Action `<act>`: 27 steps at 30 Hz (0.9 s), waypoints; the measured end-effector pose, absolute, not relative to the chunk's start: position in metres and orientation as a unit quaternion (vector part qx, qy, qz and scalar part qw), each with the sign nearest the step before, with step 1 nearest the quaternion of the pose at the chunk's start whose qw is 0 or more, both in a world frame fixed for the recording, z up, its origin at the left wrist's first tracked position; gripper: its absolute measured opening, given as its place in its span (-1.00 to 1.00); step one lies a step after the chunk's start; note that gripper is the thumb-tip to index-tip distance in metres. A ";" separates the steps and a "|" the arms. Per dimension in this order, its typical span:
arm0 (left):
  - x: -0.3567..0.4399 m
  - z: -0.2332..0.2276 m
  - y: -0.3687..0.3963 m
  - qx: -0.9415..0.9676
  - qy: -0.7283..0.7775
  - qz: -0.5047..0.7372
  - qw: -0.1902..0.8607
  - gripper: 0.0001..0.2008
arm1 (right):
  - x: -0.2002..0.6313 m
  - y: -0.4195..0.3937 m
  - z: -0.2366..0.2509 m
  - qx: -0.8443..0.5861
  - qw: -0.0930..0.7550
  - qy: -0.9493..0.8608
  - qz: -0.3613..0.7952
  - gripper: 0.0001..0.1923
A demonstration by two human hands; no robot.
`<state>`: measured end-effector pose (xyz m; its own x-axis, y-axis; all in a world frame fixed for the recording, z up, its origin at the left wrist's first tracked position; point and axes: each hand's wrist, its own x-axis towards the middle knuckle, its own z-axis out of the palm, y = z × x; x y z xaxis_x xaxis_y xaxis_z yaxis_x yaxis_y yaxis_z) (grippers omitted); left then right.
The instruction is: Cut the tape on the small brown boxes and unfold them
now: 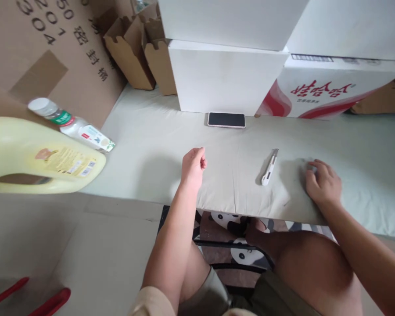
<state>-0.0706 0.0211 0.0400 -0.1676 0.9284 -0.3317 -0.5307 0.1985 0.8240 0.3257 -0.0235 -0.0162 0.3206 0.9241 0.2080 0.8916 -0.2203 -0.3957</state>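
The big cardboard box [36, 48] on my far left leans against the bench as a wall, and the white boxes [227, 74] are stacked at the back edge, with a red-printed carton [319, 98] beside them. All are shut, so I cannot tell what is inside. They sit pushed back, which leaves the cloth-covered table [158, 145] free in front of me. Two small brown paper cartons [141, 48] stand open-topped in the back corner; their insides are too dark to read.

To my left a pale yellow jug [36, 156] lies on its side, handle toward me, and I cannot see how full it is. A clear plastic bottle [70, 125] with a white cap lies tipped against it, resting on the jug's shoulder.

A dark phone [226, 120] lies flat, touching the foot of the white boxes, out of my way.

My left hand [193, 166] hovers near the table's front edge, fingers curled together into a loose fist around nothing. My right hand [322, 182] rests palm-down on the cloth, fingers bent and pressing into it, holding nothing.

Between my hands, nearer the right one, lies a slim white utility knife [270, 167], untouched, its tip pointing away from me.
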 end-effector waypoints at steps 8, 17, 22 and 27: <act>-0.053 0.037 0.031 0.212 0.479 0.583 0.621 -0.72 | 0.325 -0.019 -0.019 -0.787 0.184 -0.589 0.019 -0.54; -0.052 0.035 0.023 0.215 0.492 0.576 0.617 -0.57 | 0.322 -0.018 -0.017 -0.800 0.159 -0.578 0.008 -0.56; -0.055 0.038 0.022 0.223 0.497 0.570 0.615 -0.72 | 0.320 -0.019 -0.015 -0.803 0.147 -0.578 0.001 -0.57; -0.048 0.038 0.027 0.247 0.491 0.571 0.610 -0.69 | 0.320 -0.019 -0.015 -0.803 0.138 -0.580 -0.006 -0.55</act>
